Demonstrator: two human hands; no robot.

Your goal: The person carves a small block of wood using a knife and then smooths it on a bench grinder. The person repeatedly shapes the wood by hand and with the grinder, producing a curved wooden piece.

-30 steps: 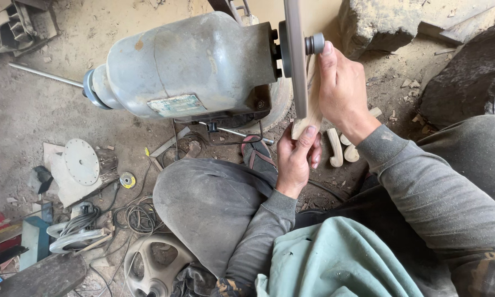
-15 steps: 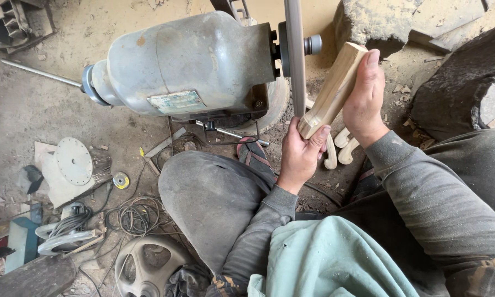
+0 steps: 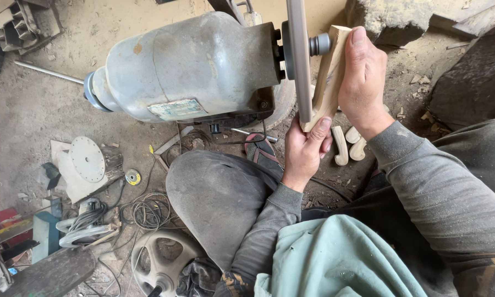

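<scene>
Pale wooden block, top centre-right, has swung from tilted away to edge against the thin grey sanding disc of the dusty grey motor (sanding contact likely resumed). Right hand wraps its top; left hand pinches its bottom end.

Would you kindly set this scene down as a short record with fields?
Left hand: grips the lower end of the wooden piece
Right hand: holds its upper part
Wooden piece: pale, tilted, against the grey disc
Machine: grey motor carrying the disc
Ground: carved wooden pieces, coiled wire, round metal plate
</scene>
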